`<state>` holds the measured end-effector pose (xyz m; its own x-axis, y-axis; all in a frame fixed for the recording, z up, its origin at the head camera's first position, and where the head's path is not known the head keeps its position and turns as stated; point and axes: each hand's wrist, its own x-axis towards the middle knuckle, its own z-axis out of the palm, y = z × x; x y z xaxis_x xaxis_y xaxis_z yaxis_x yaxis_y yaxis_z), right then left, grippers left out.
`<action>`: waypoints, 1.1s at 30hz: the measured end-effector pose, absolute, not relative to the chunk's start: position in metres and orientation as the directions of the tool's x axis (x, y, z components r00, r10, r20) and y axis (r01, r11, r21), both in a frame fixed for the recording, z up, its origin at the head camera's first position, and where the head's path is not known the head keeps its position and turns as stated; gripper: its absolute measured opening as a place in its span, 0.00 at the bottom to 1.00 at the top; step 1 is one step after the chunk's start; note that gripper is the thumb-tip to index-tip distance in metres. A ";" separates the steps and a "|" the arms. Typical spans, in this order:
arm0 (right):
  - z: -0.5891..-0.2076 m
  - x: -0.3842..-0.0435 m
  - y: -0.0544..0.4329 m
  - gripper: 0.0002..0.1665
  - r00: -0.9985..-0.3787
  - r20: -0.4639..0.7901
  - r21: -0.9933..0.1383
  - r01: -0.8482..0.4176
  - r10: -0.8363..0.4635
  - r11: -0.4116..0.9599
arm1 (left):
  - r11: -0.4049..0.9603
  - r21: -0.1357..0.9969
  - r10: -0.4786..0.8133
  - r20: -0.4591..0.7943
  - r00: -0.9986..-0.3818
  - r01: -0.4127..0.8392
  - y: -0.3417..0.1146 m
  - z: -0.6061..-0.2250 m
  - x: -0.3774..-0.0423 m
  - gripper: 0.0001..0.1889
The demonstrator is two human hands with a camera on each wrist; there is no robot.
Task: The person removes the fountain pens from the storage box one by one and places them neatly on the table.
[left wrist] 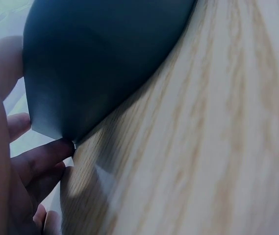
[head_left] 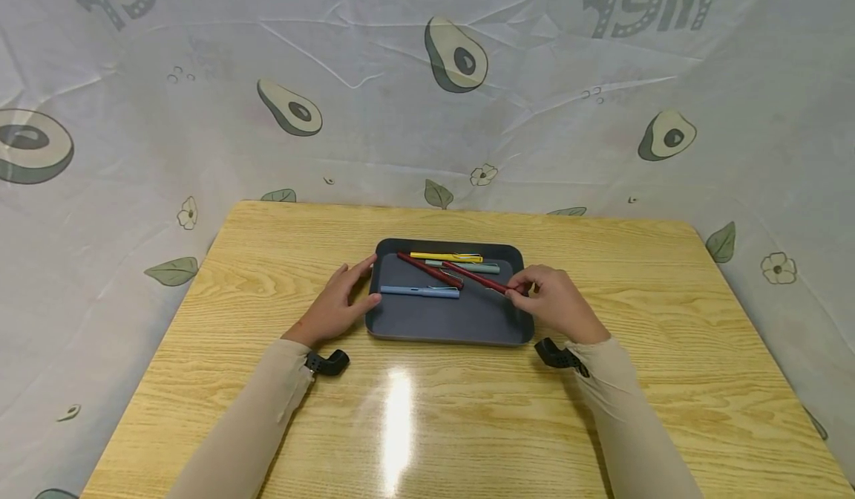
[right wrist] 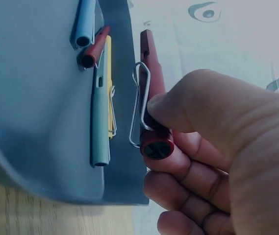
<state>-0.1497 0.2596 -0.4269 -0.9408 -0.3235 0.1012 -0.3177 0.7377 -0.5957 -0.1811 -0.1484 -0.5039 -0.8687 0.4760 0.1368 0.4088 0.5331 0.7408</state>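
A dark grey tray (head_left: 447, 324) rests on the wooden table. My left hand (head_left: 339, 302) touches its left side, the thumb and fingers spread along the edge and fairly straight. With thumb and fingers, my right hand (head_left: 557, 302) pinches a dark red pen (head_left: 476, 277) by its clip end, above the tray's right half. Lying in the tray are a second red pen (head_left: 427, 269), a yellow pen (head_left: 437, 256), a pale green pen (head_left: 486, 268) and a blue pen (head_left: 417, 291). The held pen's metal clip (right wrist: 135, 110) shows in the right wrist view.
Wooden tabletop (head_left: 454, 425) surrounds the tray, with a bright reflection in front. Behind the table hangs a pale cloth (head_left: 374, 165) printed with avocados. Each wrist wears a black strap (head_left: 327, 363) with a small device.
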 end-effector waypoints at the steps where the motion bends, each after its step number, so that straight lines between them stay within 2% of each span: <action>1: -0.427 -0.150 0.260 0.04 -0.942 0.105 -0.596 -0.316 -0.319 0.738 | 0.530 0.741 0.478 0.139 -0.867 0.411 -0.148 -0.504 -0.181 0.40; 18: -0.431 -0.151 0.271 0.03 -0.961 0.170 -0.609 -0.276 -0.218 0.744 | 0.518 0.752 0.473 0.146 -0.869 0.408 -0.148 -0.503 -0.181 0.38; 33: -0.430 -0.157 0.284 0.04 -0.954 0.286 -0.607 -0.251 -0.088 0.754 | 0.525 0.749 0.466 0.144 -0.873 0.404 -0.148 -0.504 -0.181 0.38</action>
